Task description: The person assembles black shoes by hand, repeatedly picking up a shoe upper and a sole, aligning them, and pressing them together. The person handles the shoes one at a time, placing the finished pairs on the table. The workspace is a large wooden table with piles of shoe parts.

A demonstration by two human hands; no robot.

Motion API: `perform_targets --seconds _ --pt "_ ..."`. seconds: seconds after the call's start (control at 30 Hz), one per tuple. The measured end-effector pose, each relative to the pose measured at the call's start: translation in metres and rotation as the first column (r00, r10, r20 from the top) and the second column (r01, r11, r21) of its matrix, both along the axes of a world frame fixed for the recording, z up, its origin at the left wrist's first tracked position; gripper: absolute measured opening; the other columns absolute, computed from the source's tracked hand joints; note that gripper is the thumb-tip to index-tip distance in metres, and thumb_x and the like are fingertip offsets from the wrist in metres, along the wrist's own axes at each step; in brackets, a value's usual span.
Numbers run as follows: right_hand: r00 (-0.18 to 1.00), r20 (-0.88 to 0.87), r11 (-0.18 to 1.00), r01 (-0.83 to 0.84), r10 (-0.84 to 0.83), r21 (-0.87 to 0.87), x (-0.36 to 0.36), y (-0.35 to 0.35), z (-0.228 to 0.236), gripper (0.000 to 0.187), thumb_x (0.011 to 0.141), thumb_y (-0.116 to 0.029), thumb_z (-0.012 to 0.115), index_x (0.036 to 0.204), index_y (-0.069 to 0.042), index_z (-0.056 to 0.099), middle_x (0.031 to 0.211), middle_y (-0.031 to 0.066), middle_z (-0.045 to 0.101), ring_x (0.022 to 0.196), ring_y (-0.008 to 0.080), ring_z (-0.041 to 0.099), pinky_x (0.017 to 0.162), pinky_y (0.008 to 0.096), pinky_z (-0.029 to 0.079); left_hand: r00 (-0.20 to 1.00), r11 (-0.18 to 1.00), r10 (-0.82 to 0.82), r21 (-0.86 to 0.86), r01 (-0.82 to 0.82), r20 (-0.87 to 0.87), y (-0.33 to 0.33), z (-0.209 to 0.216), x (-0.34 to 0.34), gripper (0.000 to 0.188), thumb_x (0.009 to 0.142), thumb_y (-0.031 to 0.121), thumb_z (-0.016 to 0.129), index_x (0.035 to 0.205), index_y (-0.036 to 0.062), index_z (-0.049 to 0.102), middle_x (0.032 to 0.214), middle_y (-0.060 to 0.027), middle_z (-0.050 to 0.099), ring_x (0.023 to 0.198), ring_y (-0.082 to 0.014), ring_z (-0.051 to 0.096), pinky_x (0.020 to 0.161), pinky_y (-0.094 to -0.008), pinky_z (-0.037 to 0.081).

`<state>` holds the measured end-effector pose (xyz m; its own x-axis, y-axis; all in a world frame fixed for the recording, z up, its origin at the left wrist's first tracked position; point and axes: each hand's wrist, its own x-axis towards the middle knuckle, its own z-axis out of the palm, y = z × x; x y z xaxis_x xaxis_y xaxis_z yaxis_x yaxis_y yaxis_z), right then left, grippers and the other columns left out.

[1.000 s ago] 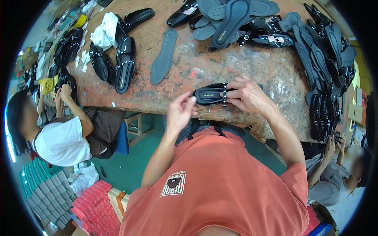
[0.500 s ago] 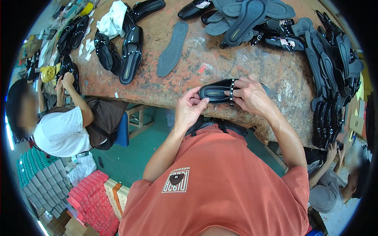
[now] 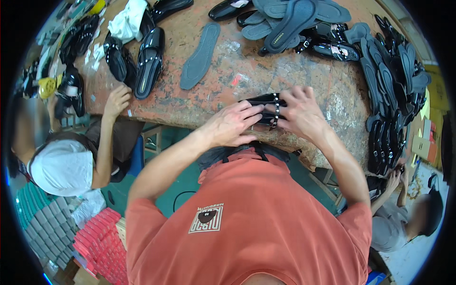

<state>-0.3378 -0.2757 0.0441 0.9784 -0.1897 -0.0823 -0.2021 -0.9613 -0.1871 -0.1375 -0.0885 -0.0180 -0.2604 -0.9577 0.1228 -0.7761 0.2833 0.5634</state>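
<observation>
A shiny black shoe (image 3: 267,119) with a studded strap lies at the table's near edge, between my two hands. My left hand (image 3: 232,124) reaches over its heel end, fingers across the top and thumb lower at the near side; the insole is mostly covered by it. On the strap and front part sits my right hand (image 3: 304,115), its fingers bent around the shoe. Beyond them, a loose grey insole (image 3: 201,56) lies flat on the worn table (image 3: 156,111).
Dark insoles (image 3: 290,28) are piled at the far side. More insoles and black shoes (image 3: 387,142) line the right edge. Finished-looking shoes (image 3: 150,61) and a white cloth (image 3: 127,21) stand at the left. Co-workers sit at the left (image 3: 61,164) and right (image 3: 394,228).
My left hand has moved from the heel's edge to over the top of the shoe, hiding the insole. The left co-worker's hand has reached toward the nearby shoes.
</observation>
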Motion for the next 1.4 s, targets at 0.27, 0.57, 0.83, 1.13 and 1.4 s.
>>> perform_targets --seconds 0.27,0.57,0.83,1.13,1.4 --pt "0.589 -0.293 0.063 0.509 -0.753 0.859 -0.063 0.020 -0.042 0.038 0.097 -0.015 0.078 0.130 0.003 0.073 0.105 0.0139 0.082 0.081 0.0233 0.081 0.070 0.0352 0.065 0.976 0.996 -0.062 0.076 0.047 0.209 -0.014 0.003 -0.013 0.092 0.075 0.018 0.083 0.162 0.0189 0.050 0.168 -0.0005 0.047 0.118 -0.0293 0.055 0.109 -0.0426 0.051" --pt "0.873 0.004 0.873 0.487 -0.487 -0.037 0.000 0.054 -0.024 0.026 0.085 -0.013 0.074 0.105 -0.007 0.059 0.089 0.0142 0.071 0.071 0.0395 0.073 0.062 0.0522 0.058 0.938 0.984 -0.085 0.178 0.025 0.335 -0.024 0.013 -0.022 0.096 0.071 0.022 0.084 0.160 0.0181 0.050 0.162 -0.0030 0.051 0.125 -0.0326 0.054 0.104 -0.0436 0.054" --pt "0.906 0.107 0.902 0.419 -0.409 -0.104 -0.011 0.039 -0.048 0.013 0.081 -0.008 0.074 0.090 -0.005 0.064 0.086 0.0126 0.067 0.085 0.0315 0.074 0.068 0.0453 0.061 0.953 0.983 -0.124 0.163 0.081 0.275 -0.027 0.017 -0.015 0.091 0.070 0.025 0.088 0.154 0.0115 0.056 0.166 -0.0092 0.044 0.138 -0.0340 0.051 0.114 -0.0452 0.048" --pt "0.948 0.164 0.932 0.218 -0.273 0.290 -0.059 -0.016 -0.047 0.096 0.072 -0.031 0.096 0.155 -0.007 0.053 0.158 0.0210 0.049 0.148 0.0446 0.045 0.124 0.0573 0.037 0.922 0.942 -0.331 0.120 0.312 0.203 -0.052 0.003 -0.013 0.103 0.072 0.029 0.083 0.159 -0.0086 0.041 0.172 -0.0216 0.036 0.163 -0.0308 0.031 0.135 -0.0428 0.024" --pt "0.941 0.153 0.899 0.226 -0.300 0.375 -0.063 -0.031 -0.073 0.127 0.063 -0.036 0.101 0.167 -0.004 0.034 0.163 0.0243 0.047 0.155 0.0416 0.041 0.132 0.0553 0.027 0.955 0.972 -0.234 0.009 0.237 0.180 -0.075 0.010 -0.049 0.082 0.071 0.023 0.082 0.141 -0.0100 0.056 0.149 -0.0216 0.057 0.149 -0.0347 0.047 0.129 -0.0453 0.036"
